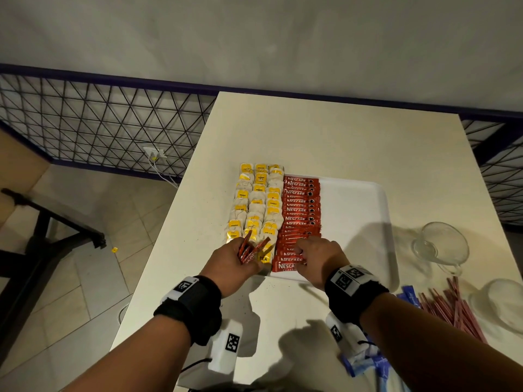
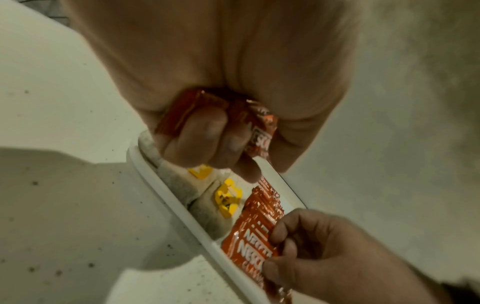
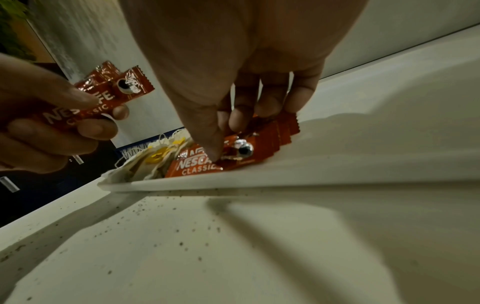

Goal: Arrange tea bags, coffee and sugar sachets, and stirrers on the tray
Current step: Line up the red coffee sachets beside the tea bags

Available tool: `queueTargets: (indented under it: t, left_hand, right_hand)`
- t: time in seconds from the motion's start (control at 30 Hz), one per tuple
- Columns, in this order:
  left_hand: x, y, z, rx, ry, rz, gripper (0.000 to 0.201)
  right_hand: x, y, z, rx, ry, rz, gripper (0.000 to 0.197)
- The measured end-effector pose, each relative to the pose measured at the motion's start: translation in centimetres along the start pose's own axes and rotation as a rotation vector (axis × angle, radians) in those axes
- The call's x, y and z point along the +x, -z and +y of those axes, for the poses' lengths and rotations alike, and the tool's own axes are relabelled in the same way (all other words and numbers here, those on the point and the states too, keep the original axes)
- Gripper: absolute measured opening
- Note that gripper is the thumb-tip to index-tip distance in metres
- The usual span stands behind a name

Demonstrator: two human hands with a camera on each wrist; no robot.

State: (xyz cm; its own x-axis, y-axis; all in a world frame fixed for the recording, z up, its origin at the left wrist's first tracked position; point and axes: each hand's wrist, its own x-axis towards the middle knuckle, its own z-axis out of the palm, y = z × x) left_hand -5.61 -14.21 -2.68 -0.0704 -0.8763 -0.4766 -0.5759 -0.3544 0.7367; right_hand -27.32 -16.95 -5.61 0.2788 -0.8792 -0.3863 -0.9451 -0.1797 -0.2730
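Left hand [image 1: 235, 258] and right hand [image 1: 319, 258] at the tray's [image 1: 359, 199] 6 o'clock edge.
Left fingers [image 2: 205, 131] curl round spare sachets [image 1: 249, 251] fanned toward 12; right fingers [image 3: 236, 121] pinch the front sachet [image 3: 197, 165] of the coffee row [image 1: 301, 210], just 3 o'clock of the tea bags [image 1: 257, 205]. Sachets lie long axis 9-to-3, logo toward 9. A hard nudge could skew the overlapped row.

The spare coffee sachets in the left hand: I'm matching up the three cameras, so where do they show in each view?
Head: the spare sachets fan out of the left hand, low centre.
Left wrist: centre, bunched under the palm.
Right wrist: upper left, label readable.
Shared landmark: the white tray, its near rim, where the right hand pinches the sachet row.
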Motion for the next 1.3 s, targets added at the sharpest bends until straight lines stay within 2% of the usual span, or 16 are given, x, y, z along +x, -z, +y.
queueTargets:
  t: [0.13,0.2,0.3,0.4,0.5,0.63,0.73,0.8,0.87,0.93,1.1,1.3]
  left_hand:
    - [-0.4,-0.3,0.6,-0.52,0.201,-0.138,0.009]
    - [-1.0,-0.2,1.2,-0.57,0.188,-0.206,0.006]
    - [-1.2,0.1,1.4,-0.452,0.119,-0.218,0.003]
    - [-0.7,-0.2,1.6,-0.394,0.083,-0.141,0.019]
    - [-0.7,-0.6,2.4,-0.395,0.057,-0.114,0.017]
    - [0.2,-0.8,2.8,-0.402,0.021,-0.113,0.017]
    - [0.9,-1.6,2.7,-0.166,-0.02,-0.034,0.021]
    - [1.4,-2.4,2.8,-0.125,-0.02,-0.028,0.022]
    - [1.5,-2.9,2.9,-0.057,-0.014,-0.039,0.022]
    - [1.4,-2.8,2.7,0.023,-0.012,0.009,0.02]
    - [0.9,-1.2,1.5,0.118,-0.028,0.103,0.018]
    - [0.5,-0.9,0.8,0.123,-0.029,0.12,0.016]
  right_hand:
    - [0.0,0.1,0.1,0.02,0.001,-0.001,0.029]
    - [-0.2,0.4,0.2,0.033,0.002,0.001,0.03]
    - [-0.6,0.6,0.0,0.215,0.01,0.062,0.035]
    - [-1.1,1.1,-0.8,0.468,0.09,0.077,0.037]
    - [-1.6,1.7,-1.1,0.459,0.16,0.04,0.017]
    - [-2.1,1.9,0.0,0.502,0.052,0.032,0.005]
    - [-2.2,1.5,0.7,0.433,0.063,0.057,0.004]
    - [-2.1,1.3,1.1,0.382,0.087,0.067,0.006]
    - [-1.9,1.2,1.4,0.319,0.082,0.013,0.009]
    - [-1.7,1.0,1.7,0.221,0.078,-0.048,0.014]
    - [-1.4,0.6,1.7,0.071,0.072,-0.136,0.021]
    - [-1.0,-0.4,0.9,-0.006,0.045,-0.117,0.016]
